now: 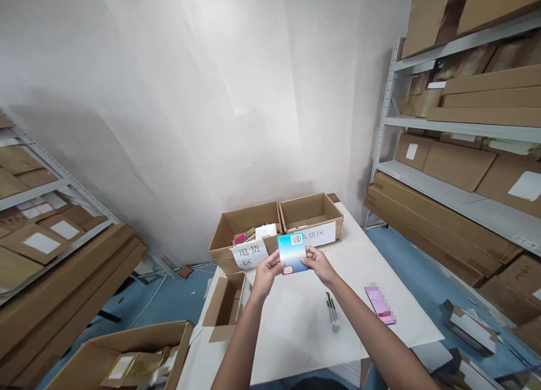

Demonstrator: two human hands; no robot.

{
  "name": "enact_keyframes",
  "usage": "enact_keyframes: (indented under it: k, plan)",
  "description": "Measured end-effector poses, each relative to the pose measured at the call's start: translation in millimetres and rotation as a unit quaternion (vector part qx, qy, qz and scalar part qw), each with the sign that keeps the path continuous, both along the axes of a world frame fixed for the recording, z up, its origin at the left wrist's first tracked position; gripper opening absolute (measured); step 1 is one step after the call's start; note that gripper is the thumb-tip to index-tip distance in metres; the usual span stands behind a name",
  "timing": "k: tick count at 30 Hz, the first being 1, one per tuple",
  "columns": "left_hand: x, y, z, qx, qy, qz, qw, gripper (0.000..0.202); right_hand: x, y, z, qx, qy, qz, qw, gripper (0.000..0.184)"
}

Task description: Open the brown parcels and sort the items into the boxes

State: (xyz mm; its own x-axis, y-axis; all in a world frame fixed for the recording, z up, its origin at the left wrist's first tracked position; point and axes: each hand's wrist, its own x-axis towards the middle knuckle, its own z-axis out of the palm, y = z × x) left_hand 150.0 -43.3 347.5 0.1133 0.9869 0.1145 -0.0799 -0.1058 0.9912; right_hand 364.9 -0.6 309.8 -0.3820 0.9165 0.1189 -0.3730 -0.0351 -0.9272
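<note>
Between my two hands a flat blue-and-white package (291, 256) is held up above the table. It has a barcode label at its upper right and a small red-edged sticker at its lower left. My left hand (269, 270) grips the left edge, and my right hand (320, 265) pinches the right edge. Behind the package stand two open cardboard boxes with paper signs: the left box (220, 249) holds several small items, the right box (343, 224) shows cardboard inside. A utility knife (332, 311) lies on the table below my hands.
A small open carton (220, 305) sits on the white table (296, 345) at left. A pink packet (379, 304) lies at right. On the floor at lower left stands a large box (186, 345) with parcels. Loaded shelves (448, 190) flank both sides.
</note>
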Motion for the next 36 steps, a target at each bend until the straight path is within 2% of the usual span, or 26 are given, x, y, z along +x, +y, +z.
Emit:
enact_keyframes:
  k: [2,5,7,11,16,19,21,23,24,26,29,33,36]
  plan:
    - [-0.9,0.7,-1.5,0.008,0.014,0.059,0.998,0.076,-1.8,-4.0,3.7,-0.009,0.012,-0.013,1.0,0.059]
    - [4.3,1.6,-8.4,0.052,0.079,0.153,0.984,0.061,-5.3,-7.7,8.4,0.003,0.025,-0.058,0.998,0.057]
    - [11.2,1.8,-14.0,0.069,0.115,0.147,0.98,0.056,-8.4,-9.6,10.1,0.036,0.014,-0.04,0.998,0.054]
    - [24.8,1.6,-23.7,0.089,0.128,0.104,0.982,0.059,-14.5,-13.2,10.1,0.107,-0.045,0.047,0.992,0.055]
    - [22.0,0.5,-29.5,0.06,0.092,0.102,0.989,0.066,-20.9,-10.1,3.2,0.112,-0.086,0.073,0.987,0.058]
    - [5.7,3.5,-30.2,0.04,0.067,0.078,0.994,0.068,-29.5,-0.7,-7.3,0.108,-0.104,0.054,0.987,0.049]
    - [-10.5,9.2,-30.3,0.013,0.024,0.071,0.997,0.069,-37.3,9.4,-15.3,0.085,-0.112,-0.024,0.99,0.046]
    - [-29.2,18.2,-30.4,-0.022,-0.023,0.078,0.996,0.074,-46.3,21.2,-21.4,0.041,-0.109,-0.107,0.987,0.057]
    - [-38.8,23.8,-30.7,-0.038,-0.041,0.083,0.995,0.077,-51.3,27.0,-22.9,0.016,-0.103,-0.126,0.987,0.064]
    - [-57.8,36.6,-31.9,-0.066,-0.063,0.089,0.992,0.082,-62.8,37.0,-22.8,-0.025,-0.091,-0.112,0.989,0.067]
    - [-85.1,57.4,-37.1,-0.091,-0.074,0.105,0.988,0.086,-84.4,48.7,-18.0,-0.056,-0.084,-0.075,0.992,0.059]
    - [-121.8,85.4,-52.3,-0.079,-0.075,0.103,0.989,0.081,-117.5,68.6,-16.2,-0.063,-0.092,-0.099,0.989,0.058]
    - [-148.9,113.6,-62.9,-0.058,-0.063,0.083,0.993,0.076,-144.6,95.6,-19.0,-0.069,-0.105,-0.112,0.986,0.059]
